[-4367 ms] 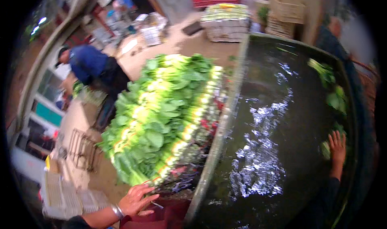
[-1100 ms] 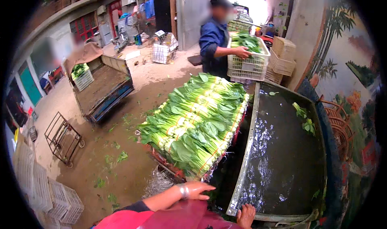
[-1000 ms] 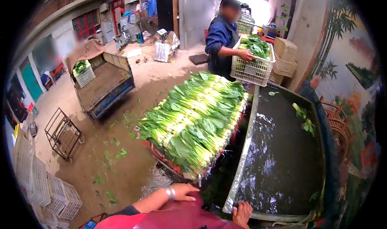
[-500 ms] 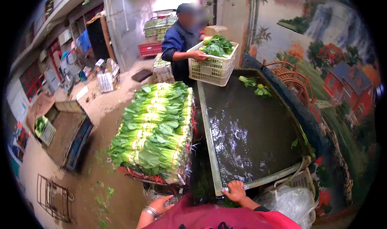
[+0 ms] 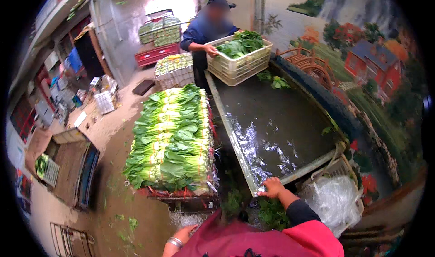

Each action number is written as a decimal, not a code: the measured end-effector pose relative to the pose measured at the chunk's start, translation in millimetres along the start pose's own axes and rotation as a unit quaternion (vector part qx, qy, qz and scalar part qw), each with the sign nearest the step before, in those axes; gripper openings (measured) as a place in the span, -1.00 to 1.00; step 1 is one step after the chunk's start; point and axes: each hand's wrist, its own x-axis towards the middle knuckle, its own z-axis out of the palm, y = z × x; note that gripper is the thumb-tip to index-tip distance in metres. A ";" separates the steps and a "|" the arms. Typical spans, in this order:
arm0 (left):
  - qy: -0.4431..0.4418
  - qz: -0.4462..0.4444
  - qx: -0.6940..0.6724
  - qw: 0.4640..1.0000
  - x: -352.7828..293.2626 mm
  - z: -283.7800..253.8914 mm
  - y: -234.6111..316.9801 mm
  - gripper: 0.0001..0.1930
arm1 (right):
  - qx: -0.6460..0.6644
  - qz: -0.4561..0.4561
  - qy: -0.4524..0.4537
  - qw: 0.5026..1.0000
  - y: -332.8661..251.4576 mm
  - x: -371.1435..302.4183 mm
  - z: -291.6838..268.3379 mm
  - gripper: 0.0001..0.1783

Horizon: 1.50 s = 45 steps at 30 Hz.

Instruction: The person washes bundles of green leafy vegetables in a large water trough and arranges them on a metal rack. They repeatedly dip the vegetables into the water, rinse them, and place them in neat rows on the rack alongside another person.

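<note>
My right hand [image 5: 273,188] grips the near corner of a water tank [image 5: 237,141], its fingers bent over the rim. My left hand [image 5: 183,234], with silver bangles at the wrist, hangs low beside my dark red apron [image 5: 217,236]. Its fingers look stretched out and hold nothing I can see; the apron partly hides them. Left of the tank stands a tall stack of bundled leafy greens [image 5: 174,139], tied with red bands. At the tank's far end a co-worker [image 5: 199,35] holds a white plastic crate [image 5: 240,67] of loose greens over the rim.
Loose greens [image 5: 278,81] float in the dark water. Clear plastic bags [image 5: 334,198] fill a basket at the near right. A cart [image 5: 68,171] with a small crate stands left. Behind are another stack of greens [image 5: 174,69] and a red vehicle [image 5: 156,54]. Leaf scraps litter the wet floor.
My view has shifted, and I stand closer to the tank's corner with my right arm further out. The co-worker's crate is lower and further over the tank. My right hand stays on the rim.
</note>
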 end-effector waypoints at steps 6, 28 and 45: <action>-0.009 -0.003 0.042 0.999 -9.8 -5.4 13.1 -0.29 | -0.029 0.022 -0.045 0.998 8.6 2.6 -0.1 -0.06; 0.087 -0.043 0.027 0.995 79.3 48.9 84.9 -0.23 | -0.035 -0.121 -0.110 0.986 15.8 -2.8 -27.0 -0.17; 0.118 0.048 0.088 0.988 206.1 76.7 206.5 -0.35 | 0.049 -0.030 0.087 0.995 188.9 -35.0 -45.7 -0.57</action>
